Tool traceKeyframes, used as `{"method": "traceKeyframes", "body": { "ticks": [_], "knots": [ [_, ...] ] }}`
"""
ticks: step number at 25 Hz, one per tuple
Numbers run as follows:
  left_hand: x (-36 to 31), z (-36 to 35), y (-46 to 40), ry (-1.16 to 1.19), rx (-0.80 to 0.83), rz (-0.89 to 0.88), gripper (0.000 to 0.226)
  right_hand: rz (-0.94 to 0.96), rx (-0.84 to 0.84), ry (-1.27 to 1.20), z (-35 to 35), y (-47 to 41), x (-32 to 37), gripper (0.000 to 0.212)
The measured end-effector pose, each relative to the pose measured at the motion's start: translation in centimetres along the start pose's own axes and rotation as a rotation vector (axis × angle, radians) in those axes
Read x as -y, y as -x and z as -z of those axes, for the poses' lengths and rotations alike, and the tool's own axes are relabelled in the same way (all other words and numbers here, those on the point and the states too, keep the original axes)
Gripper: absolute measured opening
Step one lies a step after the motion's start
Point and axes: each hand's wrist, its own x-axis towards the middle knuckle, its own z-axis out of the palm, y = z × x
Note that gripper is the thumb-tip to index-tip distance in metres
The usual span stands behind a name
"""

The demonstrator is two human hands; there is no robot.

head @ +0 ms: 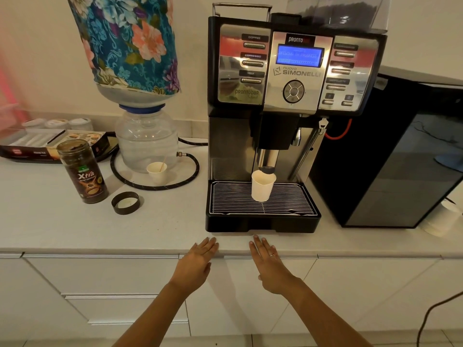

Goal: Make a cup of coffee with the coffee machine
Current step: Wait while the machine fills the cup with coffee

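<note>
Here, both hands hover flat at the lower middle of the frame, over the front edge of the white table [75,221]. The left hand [198,261] has its fingers straight and together, holding nothing; the right hand [269,264], with a ring on one finger, lies the same way, fingers straight and empty. The fingertips of both point toward the coffee machine [295,96], which fills the centre and upper centre of the frame, and stop just short of its black base.

A white paper cup [261,187] stands upright on the drip tray grille [238,199], directly under the spout [267,169], whose dark tip sits at the cup's rim. The machine's blue display [299,56] is lit; its text is too blurred to read. Buttons marked coffee, espresso and milk run down the left panel.

To the left of the machine, in the middle left of the frame, a clear water jar [147,139] carries an upturned bottle wrapped in a floral cover [125,41], with a dark braided hose [175,181] looping round its foot. A second small paper cup [157,172] with a wooden stirrer in it stands in front of the jar. Further left is an open jar of instant coffee [82,171], and its black lid [125,202] lies upside down beside it. A black box [385,159] stands at the right of the frame, next to the machine.
</note>
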Motion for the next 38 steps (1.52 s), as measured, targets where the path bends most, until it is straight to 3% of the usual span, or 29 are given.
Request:
{"method": "traceKeyframes", "body": {
  "ticks": [38],
  "knots": [
    [-0.02, 0.03, 0.01, -0.004, -0.006, 0.003, 0.066, -0.004, 0.013, -0.001, 0.03, -0.01, -0.05, 0.087]
  ]
}}
